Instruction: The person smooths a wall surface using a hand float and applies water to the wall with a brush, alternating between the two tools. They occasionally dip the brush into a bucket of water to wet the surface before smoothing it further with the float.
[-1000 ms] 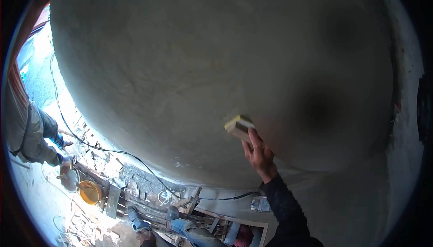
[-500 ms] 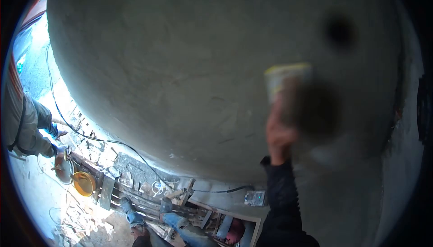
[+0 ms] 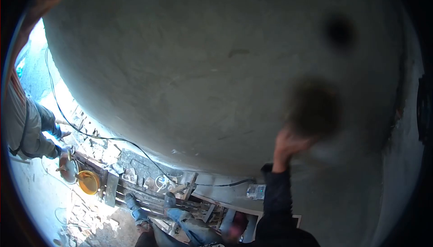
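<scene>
My right hand [image 3: 291, 143] is raised against the grey plastered wall [image 3: 194, 89], its dark sleeve below it. A dark blurred spot on the lens covers its fingertips and what they hold. Half a second ago a pale, sponge-like block with a yellow edge showed in this hand. My left hand [image 3: 144, 227] hangs low beside my legs, near the wooden planks I stand on. It is small and partly shaded, so its fingers cannot be made out.
Under my feet run wooden planks [image 3: 149, 196]. A yellow bucket [image 3: 89, 183] and a round pan [image 3: 68, 170] stand at left beside another person [image 3: 27, 125]. A black cable [image 3: 106, 138] hangs along the wall; an electrical box [image 3: 255, 192] sits low on it. Rubble [image 3: 85, 211] covers the floor.
My right hand has moved down and slightly right along the wall, and its pale block has gone behind the dark spot. At upper left, the other person's arm has come into view.
</scene>
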Motion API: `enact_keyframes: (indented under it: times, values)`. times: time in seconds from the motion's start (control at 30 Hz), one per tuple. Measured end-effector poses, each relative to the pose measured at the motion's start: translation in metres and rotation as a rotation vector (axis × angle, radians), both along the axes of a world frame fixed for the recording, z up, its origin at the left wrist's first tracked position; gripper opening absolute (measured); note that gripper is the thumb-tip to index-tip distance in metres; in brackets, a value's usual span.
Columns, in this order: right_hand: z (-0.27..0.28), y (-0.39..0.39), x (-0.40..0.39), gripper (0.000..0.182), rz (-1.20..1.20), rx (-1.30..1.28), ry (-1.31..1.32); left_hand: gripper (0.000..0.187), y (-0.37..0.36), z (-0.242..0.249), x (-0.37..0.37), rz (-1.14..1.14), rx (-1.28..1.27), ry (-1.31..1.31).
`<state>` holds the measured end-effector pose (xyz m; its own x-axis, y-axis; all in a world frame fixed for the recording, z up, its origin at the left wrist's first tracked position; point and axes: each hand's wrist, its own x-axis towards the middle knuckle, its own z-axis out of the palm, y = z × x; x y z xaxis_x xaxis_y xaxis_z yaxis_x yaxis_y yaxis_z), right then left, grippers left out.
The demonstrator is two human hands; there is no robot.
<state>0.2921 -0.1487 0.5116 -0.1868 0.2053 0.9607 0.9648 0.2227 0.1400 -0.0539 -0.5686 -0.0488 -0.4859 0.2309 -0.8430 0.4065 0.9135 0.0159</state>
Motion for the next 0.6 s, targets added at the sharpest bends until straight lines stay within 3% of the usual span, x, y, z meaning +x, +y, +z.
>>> enact_keyframes:
  times: [0.07,0.13,0.17,0.47,0.53,0.6]
  values:
    - [-0.008,-0.006,-0.005,0.046,0.051,0.057,0.063,0.1,-0.004,-0.003,-0.002,0.024,0.004,-0.021]
    - [-0.025,-0.013,-0.021,0.047,-0.099,-0.237,-0.284,0.1,0.002,-0.005,-0.006,0.045,0.011,-0.015]
    - [-0.007,0.001,-0.03,0.053,-0.125,-0.194,-0.33,0.1,-0.005,-0.001,-0.008,0.045,0.002,-0.012]
    - [-0.028,-0.004,-0.012,0.049,-0.06,-0.169,-0.129,0.099,0.017,0.002,-0.001,0.041,0.019,-0.052]
    - [-0.023,0.023,-0.012,0.05,0.084,-0.153,0.141,0.099,0.014,0.003,0.001,0.037,0.012,-0.056]
    - [-0.028,0.014,-0.013,0.049,0.035,-0.178,0.083,0.099,0.0,0.009,0.008,0.033,-0.008,-0.064]
